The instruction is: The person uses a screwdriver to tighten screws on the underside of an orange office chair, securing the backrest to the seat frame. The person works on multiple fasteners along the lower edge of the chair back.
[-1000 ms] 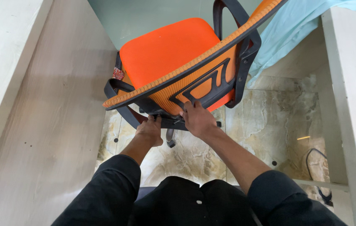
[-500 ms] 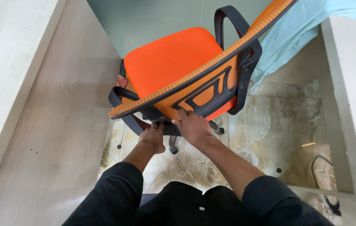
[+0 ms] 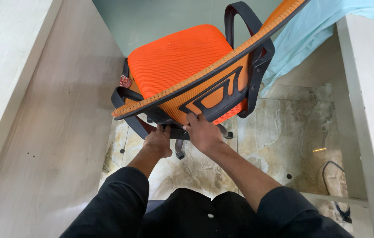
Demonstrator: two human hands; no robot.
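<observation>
Gripping the black frame under the backrest of the orange office chair (image 3: 182,61), both hands side by side. Left hand (image 3: 159,141) curled shut around the lower black bar just below the chair's back, fingers hidden behind it. Right hand (image 3: 203,132) just beside it, grip clamped on the same black support, fingertips tucked into the backrest's cut-out. Chair tilted away, seat cushion facing up and beyond the back, black armrest (image 3: 239,22) rising above the seat. Below the chair, marbled floor (image 3: 283,132) and one caster (image 3: 179,154) near the hands. Right of the chair, pale blue cloth (image 3: 310,31) draped over a white tabletop (image 3: 367,88); left of it, a pale wooden panel (image 3: 55,110).
</observation>
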